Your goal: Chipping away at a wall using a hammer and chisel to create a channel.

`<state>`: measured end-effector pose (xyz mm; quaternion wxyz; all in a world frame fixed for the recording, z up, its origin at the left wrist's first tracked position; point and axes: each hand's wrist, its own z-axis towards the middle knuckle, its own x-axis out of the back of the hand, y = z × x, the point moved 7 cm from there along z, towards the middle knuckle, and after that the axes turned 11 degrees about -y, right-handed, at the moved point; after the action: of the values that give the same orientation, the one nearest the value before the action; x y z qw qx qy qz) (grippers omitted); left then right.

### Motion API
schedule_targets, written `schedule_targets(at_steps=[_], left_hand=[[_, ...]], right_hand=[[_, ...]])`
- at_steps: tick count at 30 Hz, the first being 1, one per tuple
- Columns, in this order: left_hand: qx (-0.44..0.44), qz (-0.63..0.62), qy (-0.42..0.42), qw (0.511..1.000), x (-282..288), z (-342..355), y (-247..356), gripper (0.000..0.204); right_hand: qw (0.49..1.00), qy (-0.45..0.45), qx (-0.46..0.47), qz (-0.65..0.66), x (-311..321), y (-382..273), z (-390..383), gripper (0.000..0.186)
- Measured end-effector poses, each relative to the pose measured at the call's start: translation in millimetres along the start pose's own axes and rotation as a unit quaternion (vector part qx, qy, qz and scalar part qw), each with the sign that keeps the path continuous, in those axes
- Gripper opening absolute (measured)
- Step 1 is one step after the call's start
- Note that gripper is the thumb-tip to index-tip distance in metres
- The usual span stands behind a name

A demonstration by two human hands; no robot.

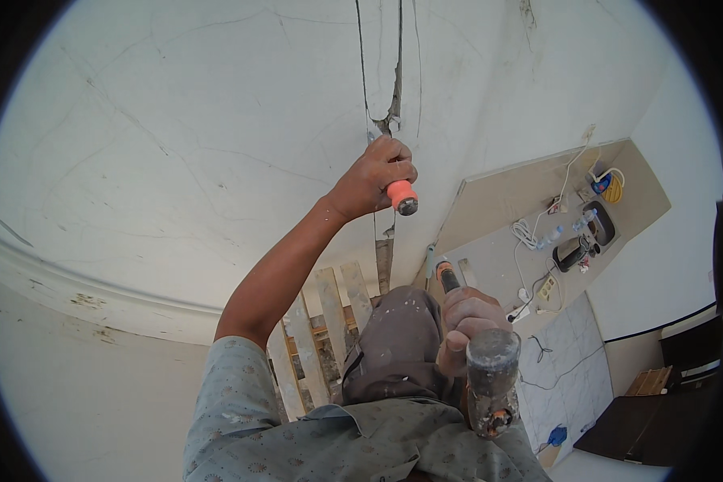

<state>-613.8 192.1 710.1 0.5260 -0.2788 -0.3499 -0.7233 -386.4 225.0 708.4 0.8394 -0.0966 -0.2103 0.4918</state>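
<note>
Near the middle of the view, just toward 12 o'clock, the person's left hand (375, 177) is closed around an orange-handled tool (399, 193), whose dark, blunt end points back toward the wearer. The other end is mostly hidden by the fingers, so it is impossible to tell whether it touches the wall. The hand is set over a ragged vertical groove (385, 261), which runs up the cracked white wall (241, 104) toward 12 o'clock, its edges chipped and its inside grey.

Toward 4 o'clock the right hand (467, 317) grips a hammer (494, 361) by its dark handle. The orange-marked handle end points toward the centre, while the heavy, worn head lies on the side nearer the camera, well apart from the orange-handled tool.

Toward 7 o'clock, pale wooden slats (304, 353) lie beside the person's speckled dark trousers (398, 329); a patterned grey-green shirt (241, 377) fills the space around 6 o'clock.

At 3 o'clock stands a counter (494, 253) bearing a coiled white cable (524, 234), clear bottles (550, 238), a black kettle (569, 255) and a yellow power strip (546, 288), with a dark sink (602, 224) set into it. Pale marbled flooring (566, 349) stretches toward 4 o'clock, crossed by a thin dark cord.
</note>
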Motion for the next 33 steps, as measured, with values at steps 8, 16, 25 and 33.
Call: schedule_targets(at_steps=[8,16,25,33], left_hand=[[0.002,0.0,-0.04,0.999,-3.0,-5.5,-3.3,0.025],[0.02,-0.033,-0.006,0.999,0.6,-9.9,-7.2,0.025],[0.171,-0.142,0.019,0.975,-13.6,-20.6,18.6,0.014],[0.19,-0.266,0.157,0.932,48.6,44.5,-24.8,0.031]], right_hand=[[0.935,-0.105,-0.323,-0.105,-29.8,74.4,-24.6,0.012],[0.957,-0.097,-0.272,0.036,-34.6,80.3,-27.4,0.028],[0.872,0.098,-0.478,-0.037,18.3,86.7,-92.1,0.02],[0.875,0.092,-0.474,-0.036,51.4,74.2,-90.4,0.03]])
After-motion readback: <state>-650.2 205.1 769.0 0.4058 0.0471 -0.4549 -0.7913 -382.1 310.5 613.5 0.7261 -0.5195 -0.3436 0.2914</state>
